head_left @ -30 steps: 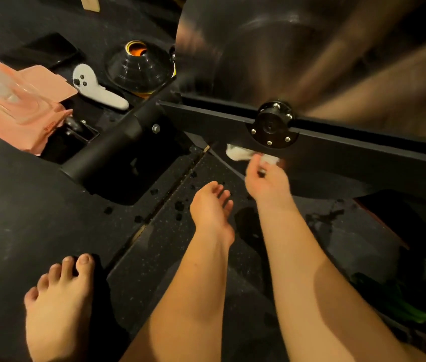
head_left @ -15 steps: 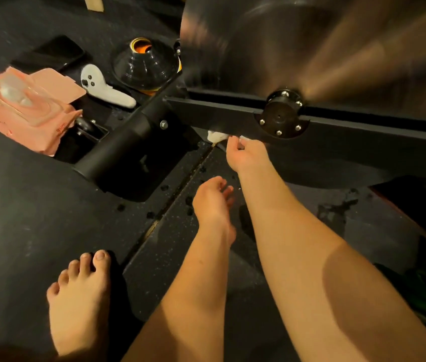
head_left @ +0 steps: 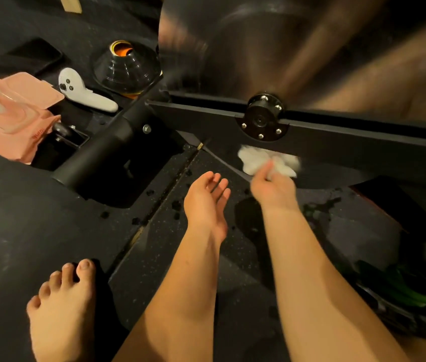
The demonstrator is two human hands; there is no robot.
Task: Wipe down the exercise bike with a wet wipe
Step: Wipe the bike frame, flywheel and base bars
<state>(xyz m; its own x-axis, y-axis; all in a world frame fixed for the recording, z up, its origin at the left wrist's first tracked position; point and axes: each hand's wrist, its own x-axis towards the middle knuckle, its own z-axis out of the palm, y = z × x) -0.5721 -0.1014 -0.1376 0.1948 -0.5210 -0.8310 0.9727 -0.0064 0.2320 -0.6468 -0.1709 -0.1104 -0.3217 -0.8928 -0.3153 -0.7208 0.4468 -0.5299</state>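
Note:
The exercise bike's black frame bar (head_left: 350, 145) runs across the view, with a round bolted hub (head_left: 263, 118) on it and the shiny flywheel (head_left: 259, 48) above. My right hand (head_left: 272, 189) grips a crumpled white wet wipe (head_left: 266, 159) and presses it against the underside of the bar, just below the hub. My left hand (head_left: 206, 202) hovers over the floor to the left of it, fingers apart and holding nothing. The bike's round front stabiliser tube (head_left: 97, 150) lies at the left.
A pink wet-wipe pack (head_left: 10, 113) with its lid up lies at far left. Beside it are a white controller (head_left: 84, 94), a black cone stack with an orange centre (head_left: 125, 66) and a dark phone (head_left: 34, 58). My bare foot (head_left: 60, 309) rests on the black speckled floor mat (head_left: 154, 257).
My right hand has slid the wipe to the right along the bar's underside, from left of the hub to below it. The left hand has opened slightly.

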